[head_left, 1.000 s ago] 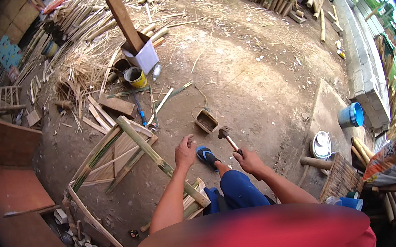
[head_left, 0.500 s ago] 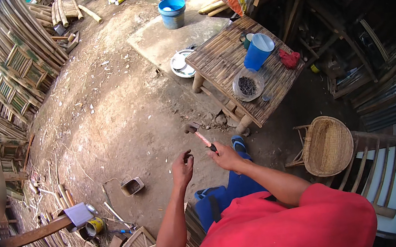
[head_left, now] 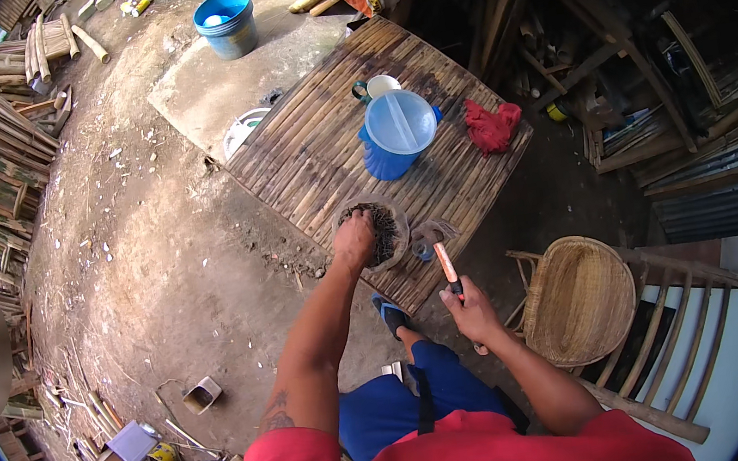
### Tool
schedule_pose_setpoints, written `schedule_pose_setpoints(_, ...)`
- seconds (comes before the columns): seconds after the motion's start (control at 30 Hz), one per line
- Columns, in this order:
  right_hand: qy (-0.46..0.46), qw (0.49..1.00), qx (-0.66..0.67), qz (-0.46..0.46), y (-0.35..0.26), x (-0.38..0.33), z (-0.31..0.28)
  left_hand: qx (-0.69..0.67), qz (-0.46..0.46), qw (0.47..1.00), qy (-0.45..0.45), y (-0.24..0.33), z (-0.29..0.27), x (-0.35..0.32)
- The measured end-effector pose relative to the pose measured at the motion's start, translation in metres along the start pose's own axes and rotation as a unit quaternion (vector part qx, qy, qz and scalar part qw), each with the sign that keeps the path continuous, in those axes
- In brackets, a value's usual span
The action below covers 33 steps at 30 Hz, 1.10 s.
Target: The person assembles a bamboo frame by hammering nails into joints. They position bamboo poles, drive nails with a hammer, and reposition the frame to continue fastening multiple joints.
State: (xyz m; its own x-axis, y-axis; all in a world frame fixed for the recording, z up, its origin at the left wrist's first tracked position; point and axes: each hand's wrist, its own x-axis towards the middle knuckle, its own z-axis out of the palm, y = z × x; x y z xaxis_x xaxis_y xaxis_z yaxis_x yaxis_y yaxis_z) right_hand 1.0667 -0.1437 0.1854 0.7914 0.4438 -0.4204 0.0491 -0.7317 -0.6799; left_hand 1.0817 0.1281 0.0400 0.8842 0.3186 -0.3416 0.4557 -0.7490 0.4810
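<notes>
Since the earlier frame, the left hand [head_left: 353,240] has gone from hanging in the air over the dirt floor to reaching into the bowl [head_left: 372,230] of dark nails on the table [head_left: 304,160], and the table is now lying much closer under the view. Its fingers are dipping among the nails, bunched together; whether they are pinching any is not something I can tell.

Right hand [head_left: 473,312] is gripping a hammer [head_left: 441,258] by its orange handle, fingers clamped around it, with the steel head pointing up and hanging just beside the bowl, over the table's near edge.

Farther back on the slatted bamboo table, a blue jug [head_left: 396,136] with a clear lid is standing, with a mug [head_left: 376,88] touching its far side and a red rag [head_left: 492,126] lying to its right. A blue bucket [head_left: 227,22] is sitting on the concrete slab beyond the table. A woven chair [head_left: 578,298] is standing just right of the right forearm. A blue sandal [head_left: 390,313] is showing on the dirt floor, beneath the table's near edge.
</notes>
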Motion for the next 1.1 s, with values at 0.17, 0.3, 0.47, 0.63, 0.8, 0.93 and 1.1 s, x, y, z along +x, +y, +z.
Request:
schedule_pose_setpoints(0.17,-0.004,1.000,0.006,-0.002,0.010,0.014,-0.024,0.063,0.002,0.997,-0.042,0.006,0.005,0.016)
schedule_pose_setpoints(0.3,-0.034,0.999,0.024,-0.005,-0.002,0.019,-0.039,0.035,-0.053,0.998,-0.017,0.026,-0.014,0.004)
schedule_pose_setpoints(0.47,-0.074,0.997,-0.022,-0.024,-0.026,0.025,-0.059,-0.017,-0.071,0.997,0.005,0.056,-0.036,-0.030)
schedule_pose_setpoints(0.63,-0.077,0.991,-0.014,-0.111,-0.049,0.027,-0.062,-0.097,-0.115,0.986,0.075,0.068,-0.045,-0.060)
schedule_pose_setpoints(0.8,-0.081,0.982,-0.020,-0.167,-0.065,0.010,-0.053,-0.216,-0.085,0.957,0.175,0.062,-0.039,-0.101)
schedule_pose_setpoints(0.93,-0.083,0.979,-0.038,-0.181,-0.081,-0.020,-0.035,-0.523,-0.090,0.833,0.158,0.058,-0.035,-0.160)
schedule_pose_setpoints(1.1,-0.062,0.959,-0.006,-0.278,-0.117,-0.086,0.029,-0.783,-0.094,0.589,0.177,0.046,-0.047,-0.295)
